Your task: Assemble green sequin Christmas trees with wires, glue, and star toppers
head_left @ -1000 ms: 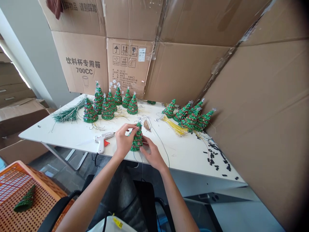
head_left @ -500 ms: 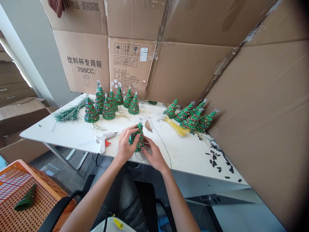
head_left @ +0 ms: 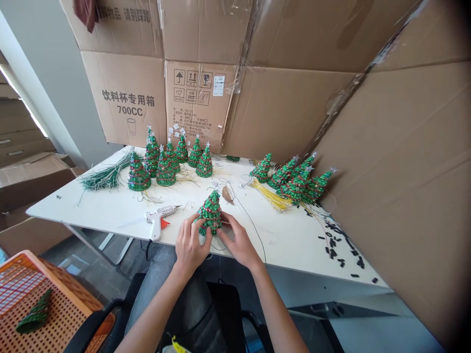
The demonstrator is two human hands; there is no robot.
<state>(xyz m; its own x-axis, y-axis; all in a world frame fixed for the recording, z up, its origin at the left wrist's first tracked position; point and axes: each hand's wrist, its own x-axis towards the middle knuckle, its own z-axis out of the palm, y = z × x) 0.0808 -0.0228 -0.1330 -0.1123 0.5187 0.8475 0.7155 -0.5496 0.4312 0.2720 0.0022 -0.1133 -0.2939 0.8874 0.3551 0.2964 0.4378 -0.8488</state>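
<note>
A small green tinsel Christmas tree [head_left: 211,208] with a red garland and a silvery star on top stands upright at the table's front edge. My left hand [head_left: 192,243] grips its lower left side, fingers curved round the base. On the opposite side, my right hand [head_left: 238,239] holds the base, its thumb at the front and its other fingers partly hidden behind. A thin dark wire runs out on the table beside my right hand. Left of my hands lies a white glue gun [head_left: 157,219] with a red trigger.
Several finished-looking trees [head_left: 166,166] stand at the back left, beside a bundle of green wires [head_left: 105,174]. More trees [head_left: 294,184] lean at the right near yellow wires [head_left: 270,195] and black scraps [head_left: 333,247]. Cardboard [head_left: 294,108] walls the table; an orange basket [head_left: 73,284] stands lower left.
My left hand has slid down from the tree's upper part to its lower side, uncovering the top. My right hand stays at the base.
</note>
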